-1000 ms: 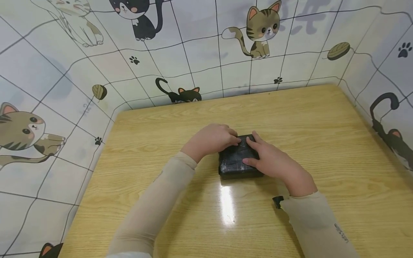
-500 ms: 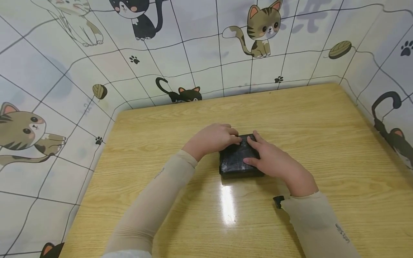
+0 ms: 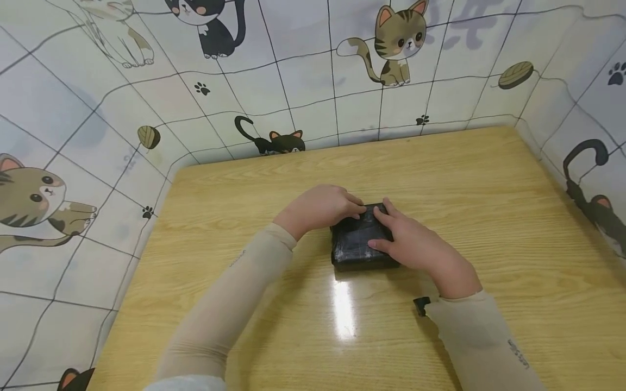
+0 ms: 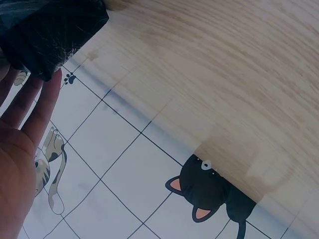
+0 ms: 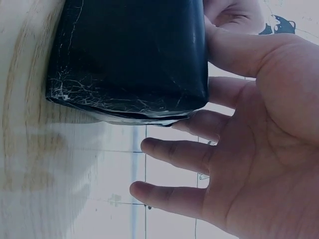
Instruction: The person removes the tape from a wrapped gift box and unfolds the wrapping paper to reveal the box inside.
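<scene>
A flat box-shaped package wrapped in creased, shiny black plastic lies on the wooden table. My left hand reaches over its far left part, fingers bent and fingertips together on the top near the far edge. In the left wrist view, other fingers of that hand extend to the package's corner; its thumb is hidden there. My right hand rests on the right side, thumb and index finger spread on the top. The right wrist view shows its remaining fingers stretched out past the package's scuffed end.
The light wood table meets cat-printed walls at the back and sides. A small black piece shows beside the right sleeve. Light glares off the tabletop in front of the package.
Both hands and the package stay nearly in place. The left hand's fingers shift very slightly at the package's far edge.
</scene>
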### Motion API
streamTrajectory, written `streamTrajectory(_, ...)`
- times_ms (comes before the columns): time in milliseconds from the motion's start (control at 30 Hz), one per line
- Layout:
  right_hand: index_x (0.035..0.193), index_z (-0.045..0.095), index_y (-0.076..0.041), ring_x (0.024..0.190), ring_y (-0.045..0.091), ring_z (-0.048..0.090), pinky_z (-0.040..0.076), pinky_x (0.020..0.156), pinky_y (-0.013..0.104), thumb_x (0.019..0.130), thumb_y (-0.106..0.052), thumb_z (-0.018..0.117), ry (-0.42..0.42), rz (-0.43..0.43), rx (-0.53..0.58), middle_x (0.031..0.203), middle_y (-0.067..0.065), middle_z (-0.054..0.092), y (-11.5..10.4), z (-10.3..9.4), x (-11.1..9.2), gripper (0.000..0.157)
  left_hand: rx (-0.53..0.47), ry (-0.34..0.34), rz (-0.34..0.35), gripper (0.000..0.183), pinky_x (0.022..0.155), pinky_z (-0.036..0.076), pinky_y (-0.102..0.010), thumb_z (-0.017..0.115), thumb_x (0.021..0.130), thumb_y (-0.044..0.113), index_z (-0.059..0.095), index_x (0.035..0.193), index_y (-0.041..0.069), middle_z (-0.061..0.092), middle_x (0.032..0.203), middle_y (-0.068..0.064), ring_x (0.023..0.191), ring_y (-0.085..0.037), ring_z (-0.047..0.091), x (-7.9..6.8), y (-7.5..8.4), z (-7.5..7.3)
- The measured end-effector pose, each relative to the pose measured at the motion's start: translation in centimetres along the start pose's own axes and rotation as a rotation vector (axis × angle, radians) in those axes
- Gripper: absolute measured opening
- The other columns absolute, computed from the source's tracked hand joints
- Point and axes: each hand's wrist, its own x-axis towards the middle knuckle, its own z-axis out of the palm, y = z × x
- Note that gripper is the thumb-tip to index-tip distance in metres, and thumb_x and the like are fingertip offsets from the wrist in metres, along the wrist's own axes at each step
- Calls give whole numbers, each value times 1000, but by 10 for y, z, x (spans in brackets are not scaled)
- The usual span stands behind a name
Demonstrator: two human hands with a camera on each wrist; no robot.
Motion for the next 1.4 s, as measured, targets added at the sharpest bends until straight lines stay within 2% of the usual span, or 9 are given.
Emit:
streamTrajectory(267,169,22,-3,156,57,25,36,121,70,108,-40,63,1,-6,7,177,28,1,2,0,-2,83,47,31,37,29,98,62,-34,60,109,24,76,133,21,76,132,3,116,-15,76,1,1,3)
streamTrajectory(500,168,22,-2,155,58,27,38,119,71,107,-41,63,5,-9,-6,176,30,2,3,-4,-2,83,83,25,57,25,88,63,-34,58,111,27,79,122,19,79,119,5,96,-15,77,7,5,-5)
streamTrajectory(700,168,23,-1,155,58,26,37,119,71,107,-40,64,7,-9,-10,176,30,2,3,-5,-2,83,173,-48,50,31,95,62,-36,54,112,18,74,134,17,75,133,0,109,-19,77,9,7,-7)
streamTrajectory(800,168,23,-1,156,58,26,36,120,70,107,-40,64,7,-12,-5,176,29,2,3,-4,-1,83,185,-79,22,32,99,61,-36,53,112,13,73,137,17,74,137,0,115,-19,76,11,8,-6)
streamTrajectory(900,168,23,-2,156,57,26,36,120,70,107,-41,64,4,-10,-1,177,29,2,3,-3,-1,83,142,-78,-23,28,97,62,-35,55,112,16,76,129,21,76,132,6,112,-15,77,12,8,-7)
streamTrajectory(1000,169,22,-3,156,57,25,36,120,71,107,-42,63,2,-4,-2,177,29,1,4,-4,-1,83,85,-56,-62,25,90,63,-34,58,111,30,79,120,22,79,122,10,103,-12,77,13,11,-8)
streamTrajectory(1133,169,22,-3,156,58,25,37,119,71,108,-42,63,-1,-5,-3,177,29,1,5,-5,-1,83,22,-30,-128,32,85,63,-33,59,109,44,81,114,21,80,110,8,94,-10,77,14,17,-9)
streamTrajectory(1300,169,22,-3,156,58,26,37,119,71,108,-42,63,-2,-12,5,177,28,1,5,-5,0,83,-46,-6,-205,27,82,63,-32,62,109,38,81,106,19,79,101,7,85,-9,75,15,19,-8)
streamTrajectory(1400,169,21,-3,156,58,25,37,119,71,108,-42,62,-1,-12,9,177,28,0,6,-5,1,83,-70,5,-221,26,82,62,-33,62,109,38,81,106,20,79,101,8,85,-9,74,15,19,-6)
